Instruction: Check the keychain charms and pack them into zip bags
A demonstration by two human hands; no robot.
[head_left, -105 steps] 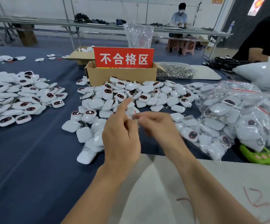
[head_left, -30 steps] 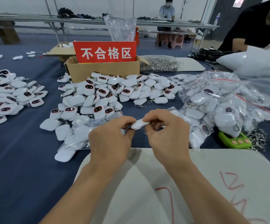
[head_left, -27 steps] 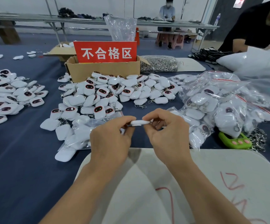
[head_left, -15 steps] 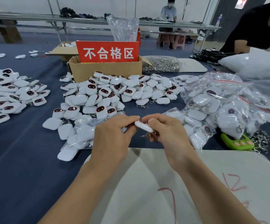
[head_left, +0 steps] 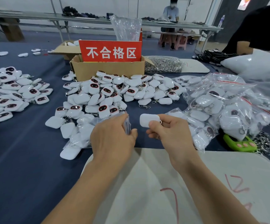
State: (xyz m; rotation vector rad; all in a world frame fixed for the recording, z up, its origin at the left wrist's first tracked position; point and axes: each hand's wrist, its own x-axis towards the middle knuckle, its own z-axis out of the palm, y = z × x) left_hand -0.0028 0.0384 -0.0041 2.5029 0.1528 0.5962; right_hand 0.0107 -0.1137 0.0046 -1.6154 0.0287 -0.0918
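My right hand (head_left: 171,135) pinches a white square keychain charm (head_left: 148,120), plain side up, above the blue table. My left hand (head_left: 113,136) holds a clear zip bag (head_left: 127,125) between thumb and fingers, just left of the charm and apart from it. A heap of loose white charms (head_left: 115,92) with dark faces lies beyond my hands. Charms packed in clear zip bags (head_left: 225,107) are piled to the right.
A cardboard box (head_left: 108,68) with a red sign stands behind the heap. Another heap of charms (head_left: 11,94) lies far left. A bag of metal clasps (head_left: 163,64), a green device (head_left: 239,143) and a white board (head_left: 179,183) are nearby. A person in black (head_left: 259,28) works at the right.
My hands have drawn apart: the right one now holds the charm alone, turned flat, while the left one has taken hold of a clear zip bag.
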